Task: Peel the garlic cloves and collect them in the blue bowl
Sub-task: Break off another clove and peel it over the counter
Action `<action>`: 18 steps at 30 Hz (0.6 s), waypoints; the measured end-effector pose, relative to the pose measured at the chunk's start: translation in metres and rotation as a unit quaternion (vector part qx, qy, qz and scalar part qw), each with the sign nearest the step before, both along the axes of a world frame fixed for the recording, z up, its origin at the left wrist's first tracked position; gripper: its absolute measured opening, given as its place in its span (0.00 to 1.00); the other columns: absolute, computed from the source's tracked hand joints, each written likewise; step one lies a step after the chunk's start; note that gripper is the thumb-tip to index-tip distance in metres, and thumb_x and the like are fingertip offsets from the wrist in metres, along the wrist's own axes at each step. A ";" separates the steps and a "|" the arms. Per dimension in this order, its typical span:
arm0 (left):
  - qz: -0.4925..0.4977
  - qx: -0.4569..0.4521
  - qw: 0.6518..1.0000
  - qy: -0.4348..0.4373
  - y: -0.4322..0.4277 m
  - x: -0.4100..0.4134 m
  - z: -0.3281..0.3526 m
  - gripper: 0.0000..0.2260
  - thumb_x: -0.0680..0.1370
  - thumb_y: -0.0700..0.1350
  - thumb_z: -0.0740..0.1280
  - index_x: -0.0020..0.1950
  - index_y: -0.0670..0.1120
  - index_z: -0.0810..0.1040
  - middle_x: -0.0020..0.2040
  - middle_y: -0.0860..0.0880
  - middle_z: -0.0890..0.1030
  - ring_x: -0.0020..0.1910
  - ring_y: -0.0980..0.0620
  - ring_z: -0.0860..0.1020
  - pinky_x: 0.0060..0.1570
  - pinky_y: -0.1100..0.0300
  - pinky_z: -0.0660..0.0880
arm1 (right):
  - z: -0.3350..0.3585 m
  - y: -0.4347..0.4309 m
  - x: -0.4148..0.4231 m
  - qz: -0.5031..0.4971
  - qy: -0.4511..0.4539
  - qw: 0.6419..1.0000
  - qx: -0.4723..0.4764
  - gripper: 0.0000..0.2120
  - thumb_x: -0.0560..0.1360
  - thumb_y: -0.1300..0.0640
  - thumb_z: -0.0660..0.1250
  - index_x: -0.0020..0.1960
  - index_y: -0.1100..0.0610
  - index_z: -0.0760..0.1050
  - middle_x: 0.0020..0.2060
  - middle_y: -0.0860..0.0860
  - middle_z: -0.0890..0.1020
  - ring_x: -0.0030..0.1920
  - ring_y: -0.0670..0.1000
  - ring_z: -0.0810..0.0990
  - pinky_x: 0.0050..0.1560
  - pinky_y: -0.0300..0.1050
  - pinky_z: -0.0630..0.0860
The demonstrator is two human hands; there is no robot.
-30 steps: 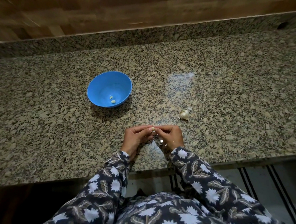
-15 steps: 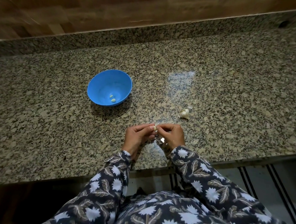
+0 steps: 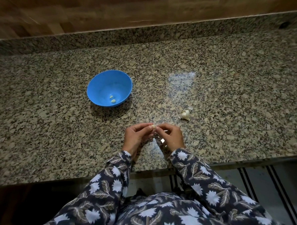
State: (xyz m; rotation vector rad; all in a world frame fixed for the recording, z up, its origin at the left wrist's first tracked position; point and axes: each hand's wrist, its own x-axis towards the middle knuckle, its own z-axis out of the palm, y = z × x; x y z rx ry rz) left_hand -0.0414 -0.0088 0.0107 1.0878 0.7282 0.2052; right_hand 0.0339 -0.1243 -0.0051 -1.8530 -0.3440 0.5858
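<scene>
A blue bowl (image 3: 100,85) stands on the granite counter (image 3: 232,93), left of centre, with two peeled cloves (image 3: 112,99) lying in its bottom. In front of me, near the counter's front edge, my left hand (image 3: 135,137) and my right hand (image 3: 170,137) meet fingertip to fingertip. Both pinch one small garlic clove (image 3: 153,126) between thumbs and forefingers. The clove is pale and mostly hidden by the fingers. A partial garlic bulb (image 3: 185,114) lies on the counter just beyond my right hand.
A scrap of papery skin (image 3: 190,107) lies beside the bulb, and small skin bits (image 3: 162,140) sit under my hands. A granite upstand and a wooden wall (image 3: 115,11) close off the back. The counter's front edge runs just below my wrists.
My hands have stayed together on the clove, and my fingertips have shifted slightly on it. The bowl and the bulb have not moved.
</scene>
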 end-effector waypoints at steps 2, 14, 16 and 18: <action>0.002 0.000 1.000 0.001 -0.001 0.001 0.001 0.08 0.71 0.33 0.70 0.49 0.35 0.81 0.46 0.40 0.83 0.41 0.48 0.83 0.42 0.62 0.80 | 0.001 0.001 -0.001 -0.015 0.005 1.000 0.002 0.06 0.71 0.55 0.71 0.46 0.55 0.81 0.39 0.45 0.82 0.44 0.48 0.81 0.50 0.50 0.79; -0.014 0.060 0.998 0.011 -0.003 0.000 0.000 0.08 0.70 0.33 0.71 0.49 0.35 0.81 0.48 0.40 0.83 0.45 0.48 0.82 0.44 0.63 0.79 | 0.004 0.001 -0.003 -0.046 -0.033 0.996 -0.072 0.07 0.71 0.53 0.71 0.47 0.54 0.83 0.42 0.50 0.85 0.42 0.48 0.82 0.48 0.50 0.80; -0.011 0.052 0.999 0.009 -0.004 0.000 0.001 0.08 0.70 0.33 0.71 0.48 0.35 0.81 0.48 0.41 0.83 0.44 0.49 0.83 0.43 0.63 0.79 | 0.006 0.001 -0.004 -0.052 -0.057 0.992 -0.100 0.07 0.71 0.52 0.71 0.46 0.53 0.83 0.41 0.49 0.85 0.42 0.47 0.82 0.46 0.47 0.80; -0.011 0.047 0.999 0.007 -0.004 0.000 0.001 0.07 0.70 0.32 0.71 0.48 0.35 0.81 0.48 0.41 0.83 0.43 0.50 0.83 0.43 0.63 0.80 | 0.009 0.001 -0.004 -0.061 -0.068 0.990 -0.109 0.06 0.71 0.52 0.71 0.46 0.52 0.83 0.41 0.48 0.85 0.41 0.46 0.81 0.45 0.44 0.79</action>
